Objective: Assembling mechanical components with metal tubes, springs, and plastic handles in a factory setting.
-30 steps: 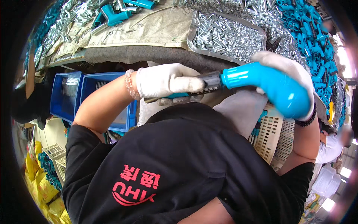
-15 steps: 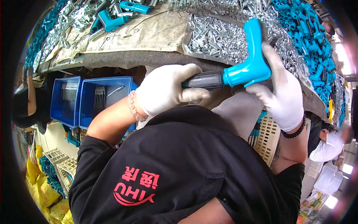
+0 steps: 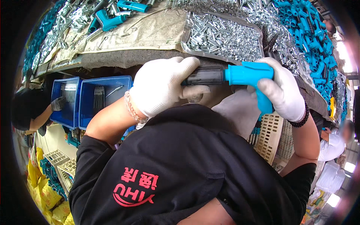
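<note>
From afar I see the left hand point(image 3: 159, 86) gripping the black collar point(image 3: 207, 75) at one o'clock, the right hand point(image 3: 287, 92) the teal handle point(image 3: 245, 75) at two, which might slip askew should either grip slacken.

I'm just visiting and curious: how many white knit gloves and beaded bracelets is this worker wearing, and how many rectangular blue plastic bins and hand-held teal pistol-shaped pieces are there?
White knit gloves: 2
Beaded bracelets, one clear-pink, one black: 2
Rectangular blue plastic bins: 2
Hand-held teal pistol-shaped piece: 1
Total: 7
</note>
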A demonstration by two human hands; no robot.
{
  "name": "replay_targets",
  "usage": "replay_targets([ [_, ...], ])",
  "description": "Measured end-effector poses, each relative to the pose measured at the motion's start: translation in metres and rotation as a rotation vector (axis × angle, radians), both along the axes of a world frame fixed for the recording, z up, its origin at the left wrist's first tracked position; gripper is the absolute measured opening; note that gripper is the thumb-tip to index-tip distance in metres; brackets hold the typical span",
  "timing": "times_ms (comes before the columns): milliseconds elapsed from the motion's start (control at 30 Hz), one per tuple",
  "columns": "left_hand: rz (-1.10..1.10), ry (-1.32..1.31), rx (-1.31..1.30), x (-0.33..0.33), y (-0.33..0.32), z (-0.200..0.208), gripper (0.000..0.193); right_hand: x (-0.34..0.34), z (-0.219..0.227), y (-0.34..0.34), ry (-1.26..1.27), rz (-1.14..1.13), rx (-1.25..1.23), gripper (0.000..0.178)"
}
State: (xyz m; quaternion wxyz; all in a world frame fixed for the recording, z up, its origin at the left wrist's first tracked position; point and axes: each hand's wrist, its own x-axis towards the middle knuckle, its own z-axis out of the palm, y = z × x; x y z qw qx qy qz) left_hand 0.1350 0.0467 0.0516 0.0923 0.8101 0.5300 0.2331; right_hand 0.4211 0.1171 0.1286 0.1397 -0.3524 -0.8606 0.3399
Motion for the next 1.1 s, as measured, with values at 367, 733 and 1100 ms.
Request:
replay_targets([
  [367, -0.026, -0.620, -0.444, 0.002, 0.002, -0.011, 0.059, -0.004, -0.005, -0.010, 0.343, -0.223, 0.027, 0.034],
  [733, -0.191, -0.760, -0.663, -0.014, 0.005, -0.002, 0.050, -0.005, -0.011, -0.018, 0.813, -0.271, 0.118, 0.031],
  [1100, -0.173, -0.147, -0.372, -0.005, 0.020, -0.016, 0.044, -0.017, -0.010, -0.021, 0.540, 0.009, 0.172, 0.042],
])
